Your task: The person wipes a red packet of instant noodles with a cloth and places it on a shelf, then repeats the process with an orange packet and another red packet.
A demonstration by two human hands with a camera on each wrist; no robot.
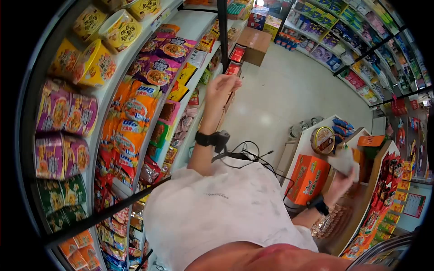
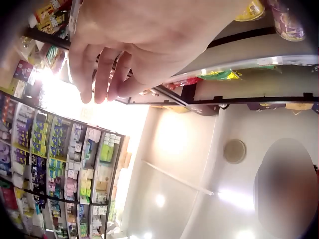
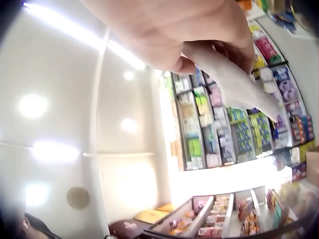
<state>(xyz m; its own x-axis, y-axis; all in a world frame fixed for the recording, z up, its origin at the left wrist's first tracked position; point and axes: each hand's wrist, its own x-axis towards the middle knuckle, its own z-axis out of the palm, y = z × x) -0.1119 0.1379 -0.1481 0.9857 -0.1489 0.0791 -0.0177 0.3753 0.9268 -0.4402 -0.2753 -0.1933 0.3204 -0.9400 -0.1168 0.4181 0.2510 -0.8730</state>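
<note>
My right hand (image 1: 340, 186) grips a whitish folded cloth (image 1: 343, 163) over the low display counter on the right. In the right wrist view the cloth (image 3: 234, 79) hangs out from between thumb and fingers. Close to it on the counter are a round tin (image 1: 323, 139) and an orange box (image 1: 308, 179). My left hand (image 1: 219, 92) is raised in the aisle beside the left shelves and holds nothing. Its fingers hang loosely bent in the left wrist view, where the hand (image 2: 144, 35) fills the top.
Shelves on the left carry noodle tubs (image 1: 120, 30) and orange noodle packets (image 1: 135, 106). A cardboard box (image 1: 253, 45) stands on the floor (image 1: 271, 95) at the aisle's far end. Black cables (image 1: 257, 156) hang before my shirt. Red snack packets (image 1: 384, 180) line the counter's right side.
</note>
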